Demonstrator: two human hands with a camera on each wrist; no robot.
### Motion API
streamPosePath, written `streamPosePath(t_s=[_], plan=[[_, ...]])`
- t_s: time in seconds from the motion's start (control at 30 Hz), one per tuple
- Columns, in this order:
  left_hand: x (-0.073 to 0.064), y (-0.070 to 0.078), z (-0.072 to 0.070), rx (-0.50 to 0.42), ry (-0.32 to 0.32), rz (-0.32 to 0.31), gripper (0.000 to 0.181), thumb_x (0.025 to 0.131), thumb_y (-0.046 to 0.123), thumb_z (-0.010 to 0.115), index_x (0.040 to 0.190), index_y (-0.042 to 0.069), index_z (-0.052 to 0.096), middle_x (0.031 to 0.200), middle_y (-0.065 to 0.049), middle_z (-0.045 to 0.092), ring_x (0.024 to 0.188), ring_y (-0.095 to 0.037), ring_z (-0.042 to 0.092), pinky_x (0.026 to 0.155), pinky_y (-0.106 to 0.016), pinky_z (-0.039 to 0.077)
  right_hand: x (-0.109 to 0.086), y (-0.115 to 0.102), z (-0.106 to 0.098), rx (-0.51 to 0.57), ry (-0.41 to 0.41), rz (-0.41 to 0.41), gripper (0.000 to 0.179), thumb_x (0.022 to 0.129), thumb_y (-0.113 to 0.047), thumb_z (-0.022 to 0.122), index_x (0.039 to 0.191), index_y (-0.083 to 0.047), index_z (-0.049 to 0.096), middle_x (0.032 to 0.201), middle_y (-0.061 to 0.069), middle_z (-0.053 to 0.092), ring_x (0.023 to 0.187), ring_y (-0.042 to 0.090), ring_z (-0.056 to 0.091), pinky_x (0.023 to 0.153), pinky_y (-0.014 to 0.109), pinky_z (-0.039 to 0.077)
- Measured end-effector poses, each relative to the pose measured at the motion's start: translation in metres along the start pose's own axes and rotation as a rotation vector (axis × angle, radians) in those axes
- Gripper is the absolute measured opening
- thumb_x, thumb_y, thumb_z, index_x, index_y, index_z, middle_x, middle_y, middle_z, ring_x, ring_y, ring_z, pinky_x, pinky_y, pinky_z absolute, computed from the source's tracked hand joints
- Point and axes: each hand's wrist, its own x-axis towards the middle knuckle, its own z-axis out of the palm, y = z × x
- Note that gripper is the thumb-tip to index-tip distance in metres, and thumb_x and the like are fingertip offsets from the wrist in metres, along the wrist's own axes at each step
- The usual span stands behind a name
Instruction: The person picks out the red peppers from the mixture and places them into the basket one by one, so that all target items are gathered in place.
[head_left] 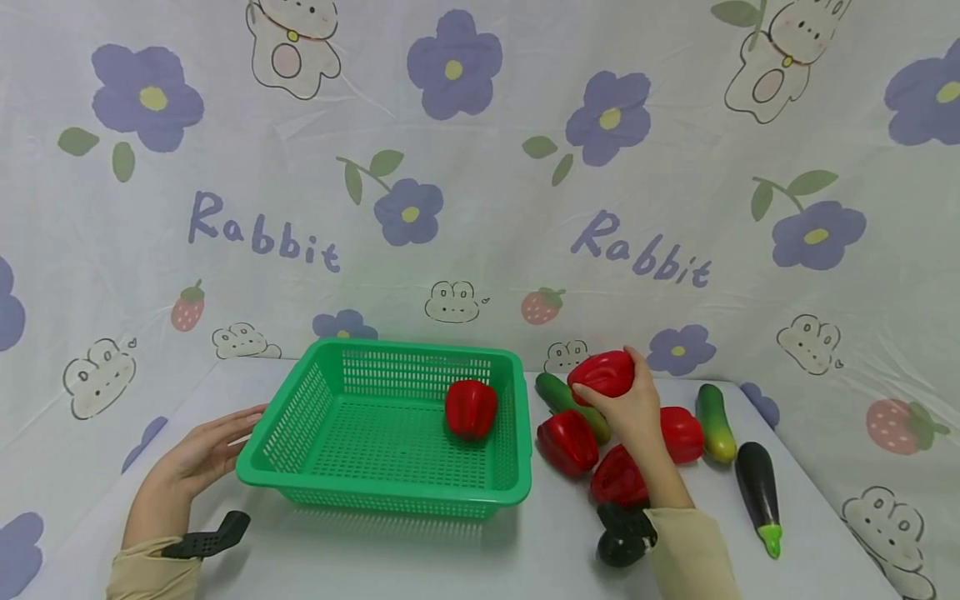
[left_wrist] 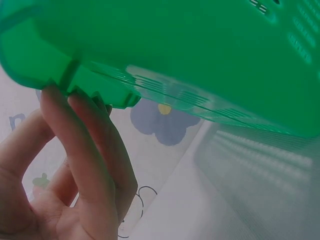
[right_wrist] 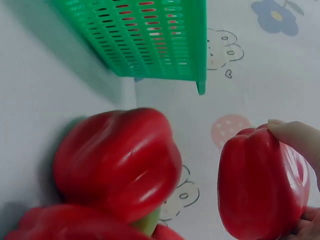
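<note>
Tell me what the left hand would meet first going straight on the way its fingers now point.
The green basket: the left hand points at its left side and seems to be touching the rim, though a slight gap is hard to rule out.

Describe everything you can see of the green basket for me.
The green basket is a rectangular, open-topped container that looks like plastic, with slotted walls, a perforated floor and a smooth rim with rounded corners. Its walls lean outward toward the top. It appears to sit upright on the white table. Inside, toward the back right in the head view, is one red pepper. The left hand touches the rim at the basket's left end with its fingertips.
</note>
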Motion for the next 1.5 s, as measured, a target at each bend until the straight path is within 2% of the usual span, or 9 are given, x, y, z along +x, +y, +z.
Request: streamPosePath(t_s=[0.23, 0.77, 1.1, 1.3, 1.5], plan=[[0.000, 0.000, 0.000, 0.002, -0.009, 0.005, 0.024, 0.102, 0.023, 0.052, 0.106, 0.038, 0.071, 0.110, 0.024, 0.067, 0.102, -0.002, 0.064, 0.087, -0.024, 0.055, 0.001, -0.010, 0.009, -0.001, -0.011, -0.009, 0.099, 0.082, -0.027, 0.078, 0.156, -0.018, 0.013, 0.156, 0.018, 0.030, 0.140, 0.040, 0.031, 0.101, 0.057, 0.047], [0.000, 0.000, -0.001, -0.008, -0.006, 0.001, 0.025, 0.102, 0.022, 0.052, 0.104, 0.037, 0.071, 0.109, 0.022, 0.068, 0.102, -0.003, 0.064, 0.087, -0.025, 0.055, 0.003, -0.028, 0.031, 0.033, -0.069, -0.090, 0.100, 0.080, -0.029, 0.080, 0.155, -0.018, 0.016, 0.155, 0.013, 0.033, 0.140, 0.036, 0.034, 0.100, 0.055, 0.048], [0.000, 0.000, -0.001, 0.002, -0.021, 0.012, 0.026, 0.102, 0.021, 0.051, 0.107, 0.037, 0.070, 0.111, 0.023, 0.067, 0.104, -0.002, 0.064, 0.088, -0.025, 0.055, 0.003, -0.037, 0.045, 0.009, -0.083, -0.104, 0.101, 0.077, -0.026, 0.082, 0.155, -0.019, 0.017, 0.154, 0.014, 0.034, 0.138, 0.037, 0.036, 0.097, 0.055, 0.050], [0.000, 0.000, 0.000, 0.008, -0.007, 0.008, 0.025, 0.102, 0.022, 0.052, 0.106, 0.037, 0.071, 0.110, 0.023, 0.067, 0.103, -0.002, 0.063, 0.087, -0.024, 0.055, 0.006, -0.045, 0.052, 0.021, -0.080, -0.143, 0.103, 0.075, -0.023, 0.083, 0.155, -0.018, 0.019, 0.152, 0.014, 0.036, 0.137, 0.037, 0.037, 0.094, 0.054, 0.052], [-0.001, 0.001, 0.000, 0.018, -0.006, 0.008, 0.024, 0.102, 0.023, 0.052, 0.105, 0.039, 0.070, 0.110, 0.024, 0.067, 0.102, 0.000, 0.063, 0.088, -0.024, 0.055, 0.007, -0.053, 0.058, 0.028, -0.094, -0.148, 0.103, 0.074, -0.022, 0.084, 0.154, -0.018, 0.020, 0.151, 0.014, 0.037, 0.136, 0.036, 0.038, 0.094, 0.053, 0.053]])
